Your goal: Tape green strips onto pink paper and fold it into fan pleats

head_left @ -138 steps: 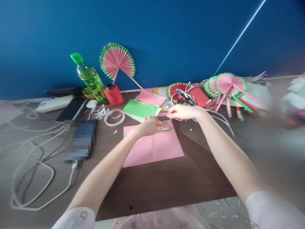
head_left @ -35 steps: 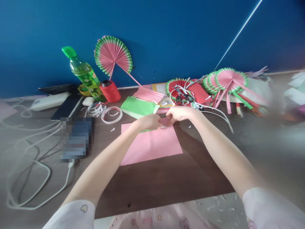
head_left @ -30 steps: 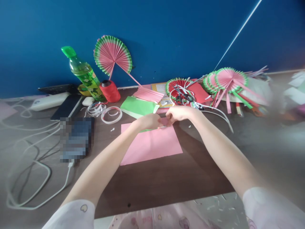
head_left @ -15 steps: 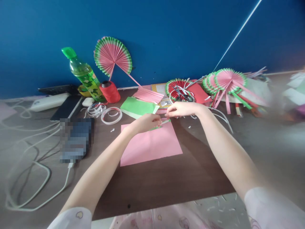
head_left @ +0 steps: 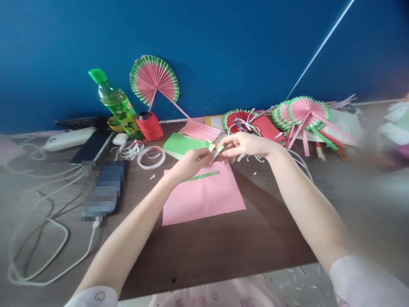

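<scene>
Over the far edge of a pink paper sheet point(head_left: 207, 194), my left hand point(head_left: 193, 163) and my right hand point(head_left: 241, 145) are close together. A small green-and-white paper strip point(head_left: 219, 150) shows between my fingertips, pinched by my right hand. My left fingers are closed at a pale bit of paper point(head_left: 211, 147); whether it belongs to the same strip I cannot tell. A narrow green strip point(head_left: 206, 175) lies across the pink sheet, partly behind my left hand. Just beyond my left hand lies green paper point(head_left: 180, 145).
Behind are a pink pleated paper point(head_left: 201, 129), a round paper fan point(head_left: 155, 81), a red thread spool point(head_left: 151, 128) and a green bottle point(head_left: 116, 106). More fans point(head_left: 308, 111) lie right. Tape rings point(head_left: 151, 157), a phone point(head_left: 105, 189) and cables point(head_left: 65, 234) are left.
The paper strip between my hands is now raised and shows more plainly. My left hand has shifted slightly left, uncovering more of the green strip on the pink sheet. The view has tilted slightly.
</scene>
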`<act>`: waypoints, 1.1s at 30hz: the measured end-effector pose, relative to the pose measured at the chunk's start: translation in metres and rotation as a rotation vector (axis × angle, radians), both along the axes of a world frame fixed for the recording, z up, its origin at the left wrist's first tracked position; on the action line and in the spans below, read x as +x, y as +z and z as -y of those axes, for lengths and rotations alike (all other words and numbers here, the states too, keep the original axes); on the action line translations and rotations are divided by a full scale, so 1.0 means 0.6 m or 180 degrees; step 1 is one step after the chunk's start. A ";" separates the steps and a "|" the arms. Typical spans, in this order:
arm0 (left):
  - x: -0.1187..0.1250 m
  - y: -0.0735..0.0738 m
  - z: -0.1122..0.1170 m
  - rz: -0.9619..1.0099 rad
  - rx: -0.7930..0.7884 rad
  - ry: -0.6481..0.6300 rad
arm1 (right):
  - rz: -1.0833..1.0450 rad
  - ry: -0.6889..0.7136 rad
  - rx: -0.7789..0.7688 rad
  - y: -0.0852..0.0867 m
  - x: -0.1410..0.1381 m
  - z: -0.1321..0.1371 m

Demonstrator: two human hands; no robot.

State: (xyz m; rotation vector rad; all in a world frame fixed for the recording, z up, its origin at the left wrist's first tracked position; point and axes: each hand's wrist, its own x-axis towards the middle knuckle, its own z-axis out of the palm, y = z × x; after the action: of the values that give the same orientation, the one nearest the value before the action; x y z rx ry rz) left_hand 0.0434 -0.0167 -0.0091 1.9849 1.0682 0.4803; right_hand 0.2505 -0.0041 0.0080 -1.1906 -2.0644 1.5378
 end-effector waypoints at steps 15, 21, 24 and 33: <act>-0.003 -0.003 0.001 0.0215 -0.0131 0.0015 | 0.0219 -0.0576 0.0334 0.014 -0.016 0.013; -0.001 -0.005 0.002 0.0192 -0.0149 0.0091 | 0.0189 -0.0596 0.0343 0.019 -0.017 0.016; 0.001 -0.006 0.003 0.0192 -0.0103 0.0109 | 0.0089 -0.0583 0.0265 0.018 -0.016 0.016; 0.004 -0.006 0.005 0.0165 0.0000 0.0205 | -0.0203 -0.0424 0.0160 0.014 -0.014 0.013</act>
State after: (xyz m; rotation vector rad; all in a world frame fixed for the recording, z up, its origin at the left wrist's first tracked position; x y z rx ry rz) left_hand 0.0455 -0.0199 -0.0127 1.9323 1.1024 0.5630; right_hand 0.2423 -0.0121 0.0162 -1.2183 -1.9303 1.4357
